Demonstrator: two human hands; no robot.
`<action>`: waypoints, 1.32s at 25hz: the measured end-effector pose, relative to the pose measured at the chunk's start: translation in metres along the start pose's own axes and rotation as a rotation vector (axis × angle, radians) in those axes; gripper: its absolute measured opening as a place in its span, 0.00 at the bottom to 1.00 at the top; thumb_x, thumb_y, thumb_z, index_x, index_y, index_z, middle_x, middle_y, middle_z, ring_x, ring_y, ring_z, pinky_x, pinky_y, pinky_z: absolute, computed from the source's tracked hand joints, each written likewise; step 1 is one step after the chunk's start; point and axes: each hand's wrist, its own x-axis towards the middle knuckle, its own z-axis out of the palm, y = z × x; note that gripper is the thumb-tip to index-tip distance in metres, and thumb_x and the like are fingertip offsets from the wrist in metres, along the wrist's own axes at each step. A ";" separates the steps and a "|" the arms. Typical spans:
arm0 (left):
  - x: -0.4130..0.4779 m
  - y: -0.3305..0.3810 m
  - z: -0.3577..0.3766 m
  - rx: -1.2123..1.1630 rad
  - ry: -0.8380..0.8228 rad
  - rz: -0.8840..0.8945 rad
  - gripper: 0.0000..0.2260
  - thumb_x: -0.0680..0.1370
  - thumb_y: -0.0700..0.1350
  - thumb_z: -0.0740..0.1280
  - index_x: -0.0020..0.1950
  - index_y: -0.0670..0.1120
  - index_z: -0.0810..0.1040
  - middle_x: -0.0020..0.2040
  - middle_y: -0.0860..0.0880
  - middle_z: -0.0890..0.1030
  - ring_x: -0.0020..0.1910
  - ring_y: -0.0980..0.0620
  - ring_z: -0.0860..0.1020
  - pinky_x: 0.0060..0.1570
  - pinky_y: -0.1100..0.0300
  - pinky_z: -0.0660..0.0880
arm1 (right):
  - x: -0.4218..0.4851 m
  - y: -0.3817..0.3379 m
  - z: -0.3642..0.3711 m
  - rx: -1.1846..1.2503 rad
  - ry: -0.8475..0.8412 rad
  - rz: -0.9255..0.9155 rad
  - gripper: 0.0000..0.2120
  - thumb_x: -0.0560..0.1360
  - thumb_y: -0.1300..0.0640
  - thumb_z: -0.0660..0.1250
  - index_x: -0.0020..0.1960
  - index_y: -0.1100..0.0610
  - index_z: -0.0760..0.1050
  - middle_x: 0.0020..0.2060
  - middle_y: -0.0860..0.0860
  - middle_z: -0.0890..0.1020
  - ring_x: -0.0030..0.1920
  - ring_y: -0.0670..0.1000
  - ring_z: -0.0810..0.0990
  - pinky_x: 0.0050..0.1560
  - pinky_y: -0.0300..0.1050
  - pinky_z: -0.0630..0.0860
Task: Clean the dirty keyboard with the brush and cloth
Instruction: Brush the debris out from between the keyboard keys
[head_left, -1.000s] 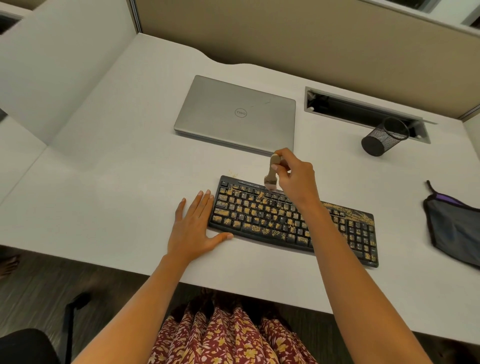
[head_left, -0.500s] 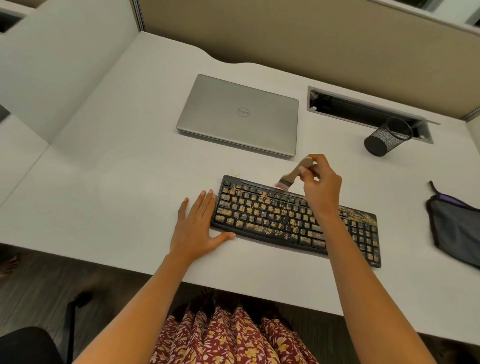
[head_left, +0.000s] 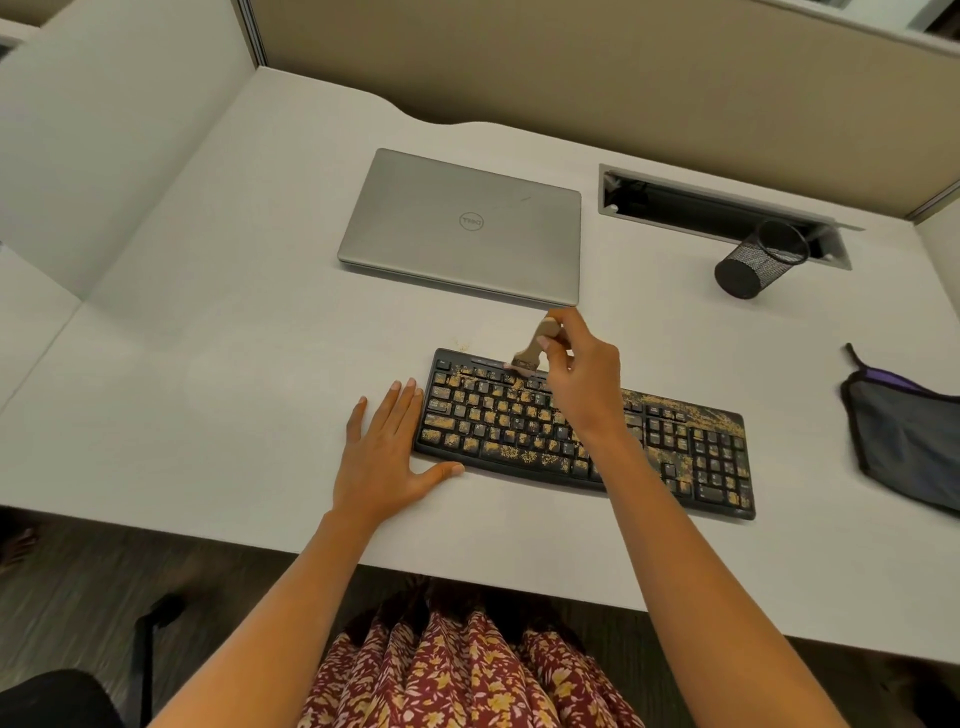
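Note:
A black keyboard lies on the white desk, its keys strewn with yellow-brown crumbs. My right hand grips a small tan brush by its handle, bristles down on the keyboard's top row near the left-middle. My left hand rests flat on the desk with straight fingers, its thumb and fingertips against the keyboard's left end. A dark grey cloth with purple trim lies at the desk's right edge, away from both hands.
A shut silver laptop lies behind the keyboard. A black mesh pen cup lies tipped by a cable slot at the back right. A few crumbs dot the desk by the keyboard's top left corner.
My right hand has swept the brush along the top row, out to the right and then back leftward. My left hand has stayed in place at the keyboard's left end.

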 end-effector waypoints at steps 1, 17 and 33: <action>0.000 0.000 0.000 0.004 0.001 0.000 0.47 0.72 0.77 0.52 0.80 0.45 0.55 0.80 0.49 0.55 0.79 0.52 0.50 0.77 0.43 0.46 | 0.000 0.002 -0.005 -0.002 -0.004 0.003 0.08 0.79 0.63 0.63 0.56 0.53 0.73 0.46 0.49 0.82 0.45 0.48 0.81 0.39 0.25 0.71; -0.002 0.004 -0.002 0.024 -0.028 -0.022 0.48 0.72 0.78 0.49 0.81 0.45 0.53 0.80 0.49 0.54 0.79 0.53 0.49 0.77 0.44 0.44 | -0.001 0.026 -0.040 0.029 0.225 0.149 0.08 0.78 0.65 0.64 0.55 0.57 0.74 0.41 0.53 0.82 0.40 0.52 0.80 0.33 0.25 0.68; -0.011 0.043 0.006 -0.087 0.006 -0.172 0.57 0.66 0.80 0.54 0.80 0.39 0.52 0.79 0.42 0.59 0.79 0.46 0.54 0.76 0.44 0.49 | -0.008 0.055 -0.070 0.012 0.258 0.181 0.08 0.78 0.65 0.64 0.56 0.57 0.74 0.43 0.54 0.83 0.41 0.51 0.81 0.33 0.24 0.67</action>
